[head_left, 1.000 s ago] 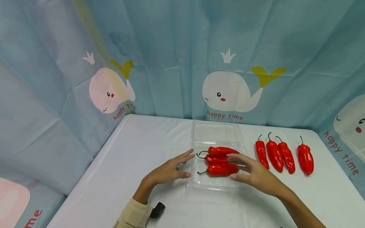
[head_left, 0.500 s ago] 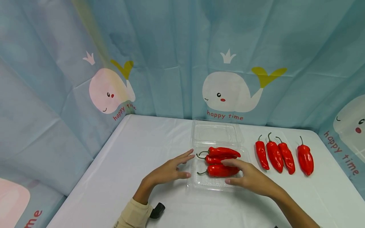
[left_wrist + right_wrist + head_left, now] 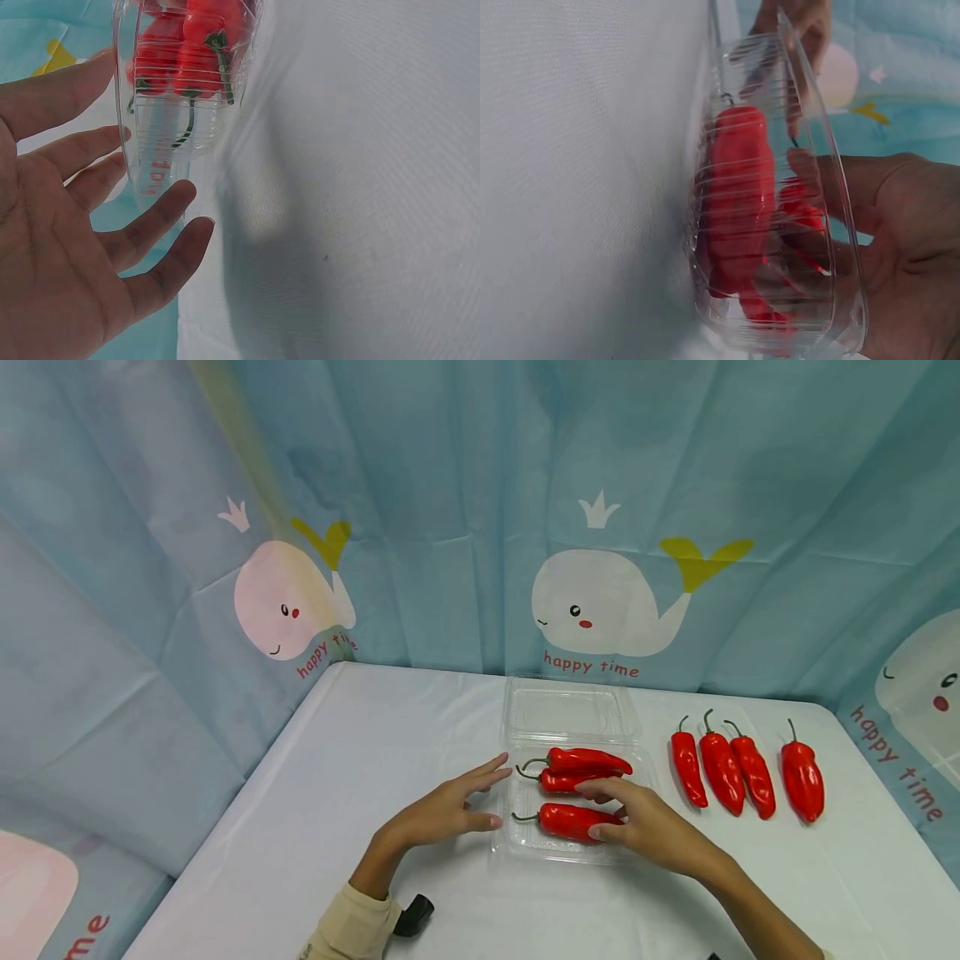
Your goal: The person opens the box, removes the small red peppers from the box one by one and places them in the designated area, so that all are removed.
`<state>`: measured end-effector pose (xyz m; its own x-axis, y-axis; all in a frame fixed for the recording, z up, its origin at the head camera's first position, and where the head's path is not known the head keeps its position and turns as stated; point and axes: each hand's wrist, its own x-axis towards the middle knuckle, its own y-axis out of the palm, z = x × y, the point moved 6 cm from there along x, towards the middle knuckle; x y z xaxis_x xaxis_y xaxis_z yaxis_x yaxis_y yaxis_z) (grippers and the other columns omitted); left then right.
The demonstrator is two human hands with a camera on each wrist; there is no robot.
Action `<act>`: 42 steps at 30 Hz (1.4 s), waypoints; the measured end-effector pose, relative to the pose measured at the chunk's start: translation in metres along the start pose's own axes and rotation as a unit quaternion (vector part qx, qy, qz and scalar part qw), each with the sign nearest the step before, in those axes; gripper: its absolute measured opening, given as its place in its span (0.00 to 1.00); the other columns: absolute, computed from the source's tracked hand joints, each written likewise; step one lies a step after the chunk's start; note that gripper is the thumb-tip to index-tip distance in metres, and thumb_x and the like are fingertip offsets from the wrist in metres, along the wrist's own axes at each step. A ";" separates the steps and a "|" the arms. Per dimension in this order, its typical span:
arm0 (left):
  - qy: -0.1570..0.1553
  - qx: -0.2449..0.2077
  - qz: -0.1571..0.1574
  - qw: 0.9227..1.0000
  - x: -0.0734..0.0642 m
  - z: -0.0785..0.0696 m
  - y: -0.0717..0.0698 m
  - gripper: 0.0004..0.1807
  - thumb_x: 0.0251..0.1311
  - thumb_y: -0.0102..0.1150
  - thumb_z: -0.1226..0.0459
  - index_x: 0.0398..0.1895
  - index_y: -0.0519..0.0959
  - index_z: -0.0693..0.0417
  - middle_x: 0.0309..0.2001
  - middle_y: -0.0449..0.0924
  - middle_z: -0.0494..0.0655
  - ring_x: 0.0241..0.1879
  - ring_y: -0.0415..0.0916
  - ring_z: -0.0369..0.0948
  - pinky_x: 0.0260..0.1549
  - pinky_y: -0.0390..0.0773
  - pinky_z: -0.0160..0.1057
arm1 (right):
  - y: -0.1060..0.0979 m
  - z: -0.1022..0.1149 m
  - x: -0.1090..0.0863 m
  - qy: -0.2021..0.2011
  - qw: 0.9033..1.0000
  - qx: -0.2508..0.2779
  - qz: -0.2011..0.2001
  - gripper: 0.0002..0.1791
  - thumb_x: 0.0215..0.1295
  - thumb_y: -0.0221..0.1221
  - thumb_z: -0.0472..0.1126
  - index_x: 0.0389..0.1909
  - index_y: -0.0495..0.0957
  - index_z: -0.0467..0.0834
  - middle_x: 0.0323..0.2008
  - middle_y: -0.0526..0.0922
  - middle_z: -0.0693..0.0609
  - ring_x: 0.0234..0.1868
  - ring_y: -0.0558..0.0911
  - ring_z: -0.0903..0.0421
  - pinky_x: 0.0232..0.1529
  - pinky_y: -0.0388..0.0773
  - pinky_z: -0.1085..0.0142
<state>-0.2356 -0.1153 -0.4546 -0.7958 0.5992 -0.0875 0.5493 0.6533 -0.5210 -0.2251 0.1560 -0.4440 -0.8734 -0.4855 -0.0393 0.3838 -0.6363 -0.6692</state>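
A clear plastic clamshell tray (image 3: 525,843) sits mid-table with its lid (image 3: 570,710) folded open behind it. Three red peppers lie in it. My right hand (image 3: 592,812) reaches in from the right and pinches the blunt end of the front pepper (image 3: 558,821) between thumb and fingers. The right wrist view shows that pepper (image 3: 739,202) through the tray wall (image 3: 817,135), with my fingers behind it. My left hand (image 3: 498,791) is open with straight fingers at the tray's left side. The left wrist view shows its palm (image 3: 67,255) beside the tray (image 3: 161,150).
Several more red peppers (image 3: 722,770) lie in a row on the white table (image 3: 337,793) to the tray's right. A small black object (image 3: 412,914) lies by my left sleeve. Blue whale-print cloth (image 3: 450,527) hangs close behind and at both sides.
My right hand has moved left over the tray and taken the front pepper, which has shifted slightly left and toward me. The left hand has stayed put.
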 end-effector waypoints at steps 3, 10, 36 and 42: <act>0.001 0.000 0.000 1.000 0.000 0.000 0.000 0.40 0.71 0.63 0.57 0.84 0.62 0.50 0.87 0.49 0.41 0.82 0.56 0.52 0.72 0.66 0.68 | 0.003 0.000 0.002 0.008 1.000 0.002 0.004 0.32 0.62 0.76 0.41 0.67 0.80 0.45 0.58 0.86 0.46 0.57 0.83 0.46 0.45 0.86 0.68; 0.001 0.004 0.002 1.000 0.000 -0.001 0.000 0.40 0.71 0.63 0.56 0.84 0.62 0.49 0.87 0.48 0.42 0.82 0.56 0.52 0.72 0.66 0.69 | 0.009 0.000 0.005 0.017 1.000 -0.007 0.024 0.31 0.61 0.75 0.38 0.67 0.80 0.45 0.55 0.88 0.48 0.56 0.85 0.46 0.45 0.89 0.64; -0.003 -0.002 -0.002 1.000 -0.001 0.001 -0.001 0.40 0.71 0.64 0.56 0.84 0.62 0.49 0.87 0.49 0.41 0.79 0.63 0.55 0.71 0.68 0.68 | 0.012 0.002 0.005 0.010 0.999 -0.018 0.027 0.30 0.60 0.76 0.39 0.65 0.82 0.46 0.46 0.89 0.53 0.46 0.85 0.54 0.41 0.88 0.67; 0.004 0.000 0.000 1.000 -0.001 0.000 -0.001 0.40 0.71 0.64 0.57 0.84 0.62 0.50 0.87 0.49 0.41 0.81 0.58 0.53 0.72 0.67 0.68 | 0.006 0.003 0.003 0.005 1.000 0.001 -0.003 0.29 0.62 0.75 0.40 0.65 0.81 0.49 0.48 0.88 0.54 0.50 0.85 0.53 0.44 0.84 0.71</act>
<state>-0.2354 -0.1166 -0.4538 -0.7935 0.6032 -0.0808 0.5498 0.6535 -0.5202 -0.2251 0.1494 -0.4460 -0.8783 -0.4761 -0.0430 0.3798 -0.6404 -0.6675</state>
